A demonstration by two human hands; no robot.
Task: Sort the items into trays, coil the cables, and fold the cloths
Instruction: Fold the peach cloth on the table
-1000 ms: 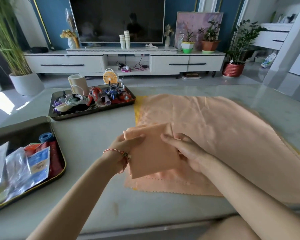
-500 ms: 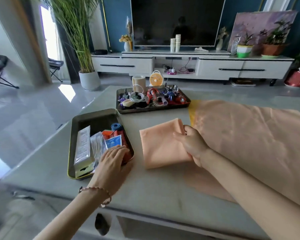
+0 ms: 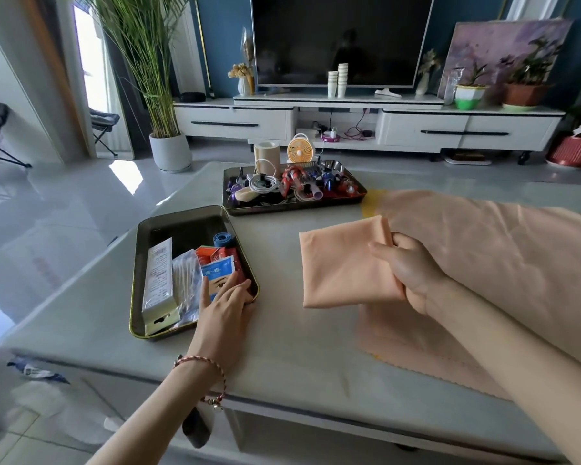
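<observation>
Your right hand pinches the cloth (soft, floppy, so grab all layers at the edge); left hand rests flat on the tray.

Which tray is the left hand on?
The near tray holding packets; the left hand rests on its corner. The far tray, with cables and toys, is untouched.

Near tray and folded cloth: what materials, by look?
Near tray: probably metal, with a dark polished finish and a brassy rim; its floor and walls gleam with reflections. Folded cloth: thin fabric, matte peach; it creases softly and bunches where the right hand grips it. The fibre cannot be told.
</observation>
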